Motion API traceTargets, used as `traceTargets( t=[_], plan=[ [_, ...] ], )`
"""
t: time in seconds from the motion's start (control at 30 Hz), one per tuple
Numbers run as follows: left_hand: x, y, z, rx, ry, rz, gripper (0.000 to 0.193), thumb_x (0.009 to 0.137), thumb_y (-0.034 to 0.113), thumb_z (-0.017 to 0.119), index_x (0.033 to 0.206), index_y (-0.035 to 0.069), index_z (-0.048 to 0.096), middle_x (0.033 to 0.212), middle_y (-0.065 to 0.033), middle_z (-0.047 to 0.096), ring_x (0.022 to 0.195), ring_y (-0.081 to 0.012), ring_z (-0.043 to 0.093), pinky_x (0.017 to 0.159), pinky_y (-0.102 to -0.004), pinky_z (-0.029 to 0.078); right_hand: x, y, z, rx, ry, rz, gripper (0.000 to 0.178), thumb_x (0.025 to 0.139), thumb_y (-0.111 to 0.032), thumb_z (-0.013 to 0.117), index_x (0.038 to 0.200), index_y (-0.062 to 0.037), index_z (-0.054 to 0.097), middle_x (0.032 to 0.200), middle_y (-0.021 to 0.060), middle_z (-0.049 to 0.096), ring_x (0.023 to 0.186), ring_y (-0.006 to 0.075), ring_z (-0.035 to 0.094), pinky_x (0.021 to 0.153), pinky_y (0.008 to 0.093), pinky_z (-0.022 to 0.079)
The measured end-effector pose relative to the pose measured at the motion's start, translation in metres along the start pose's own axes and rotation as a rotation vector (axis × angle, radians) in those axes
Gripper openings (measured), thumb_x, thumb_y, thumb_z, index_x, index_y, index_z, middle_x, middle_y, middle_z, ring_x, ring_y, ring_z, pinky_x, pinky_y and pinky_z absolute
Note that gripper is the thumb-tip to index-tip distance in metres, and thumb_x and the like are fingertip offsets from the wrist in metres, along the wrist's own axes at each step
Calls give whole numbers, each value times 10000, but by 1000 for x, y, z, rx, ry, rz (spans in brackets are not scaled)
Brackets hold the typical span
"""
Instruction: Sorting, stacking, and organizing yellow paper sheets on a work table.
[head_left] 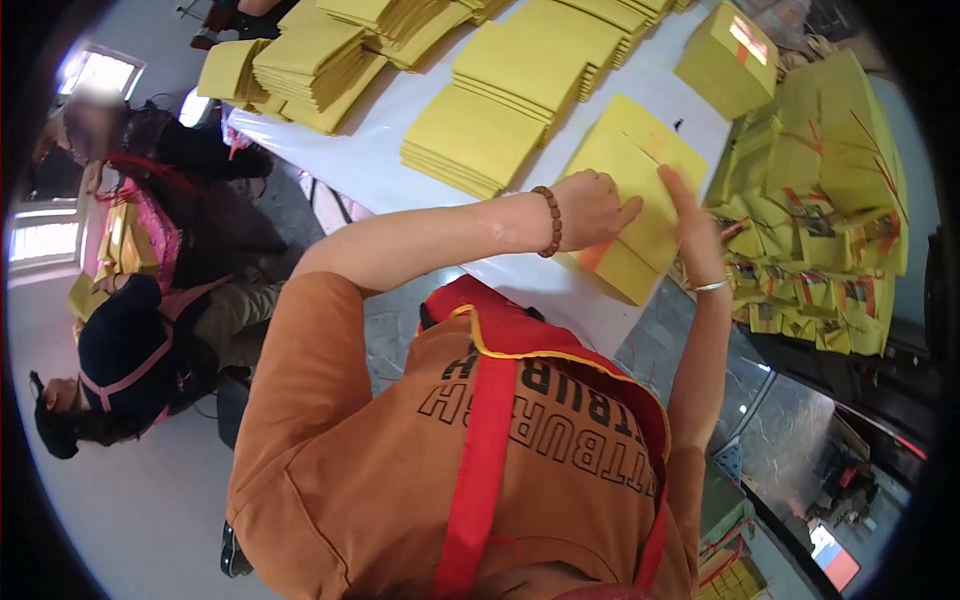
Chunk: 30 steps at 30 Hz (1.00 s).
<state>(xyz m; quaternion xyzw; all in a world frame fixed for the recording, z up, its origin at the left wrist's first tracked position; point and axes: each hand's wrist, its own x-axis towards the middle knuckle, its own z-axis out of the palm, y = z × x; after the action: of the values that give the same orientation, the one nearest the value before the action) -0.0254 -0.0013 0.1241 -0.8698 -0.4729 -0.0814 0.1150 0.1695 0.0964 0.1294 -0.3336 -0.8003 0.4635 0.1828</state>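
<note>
A yellow paper box point(620, 150) with an orange strip lies near the table's right edge, under both my hands. My left hand point(597, 208), a brown bead bracelet at its wrist, rests on the box with its fingers curled in. Whatever those fingers may hold is hidden. On the box's right side is my right hand point(694, 232), with a thin bangle. Motion smears it partly, though a finger reaches out straight over the box top. A slit-like line shows in the yellow paper between the hands.
Flat yellow stacks point(475, 140) cover much of the white table point(390, 185). A yellow box with a window point(728, 62) stands at the far right corner. Beyond the right edge, several yellow packages point(820, 230) with red cords are piled. Two people point(135, 340) are at the left.
</note>
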Motion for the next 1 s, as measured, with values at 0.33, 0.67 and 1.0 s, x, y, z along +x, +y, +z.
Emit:
traceTargets(
  t=[0.33, 0.67, 1.0],
  plan=[
    [0, -5, 11, -130, 226, -95, 307, 689, 146, 554, 995, 129, 568, 744, -29, 508, 739, -198, 521, 615, -327, 407, -97, 79, 6, 1194, 831, 368, 359, 901, -263, 497, 1234, -131, 476, 1081, 21, 564, 1000, 140, 531, 833, 353, 429],
    [-115, -79, -34, 108, 418, -228, 417, 702, 83, 537, 1109, 165, 572, 907, -12, 557, 843, -189, 531, 705, -328, 399, -118, 100, 21, 1093, 1017, 355, 349, 897, -203, 515, 1229, -107, 465, 1006, 7, 567, 931, 131, 535, 774, 298, 420],
    [-153, -108, 22, 210, 151, -291, 347, 746, 117, 505, 1078, 213, 533, 856, 3, 496, 834, -163, 487, 711, -322, 375, -83, 57, 30, 846, 936, 229, 214, 901, -121, 511, 1107, -70, 540, 935, 25, 599, 814, 99, 572, 657, 244, 483]
  ],
)
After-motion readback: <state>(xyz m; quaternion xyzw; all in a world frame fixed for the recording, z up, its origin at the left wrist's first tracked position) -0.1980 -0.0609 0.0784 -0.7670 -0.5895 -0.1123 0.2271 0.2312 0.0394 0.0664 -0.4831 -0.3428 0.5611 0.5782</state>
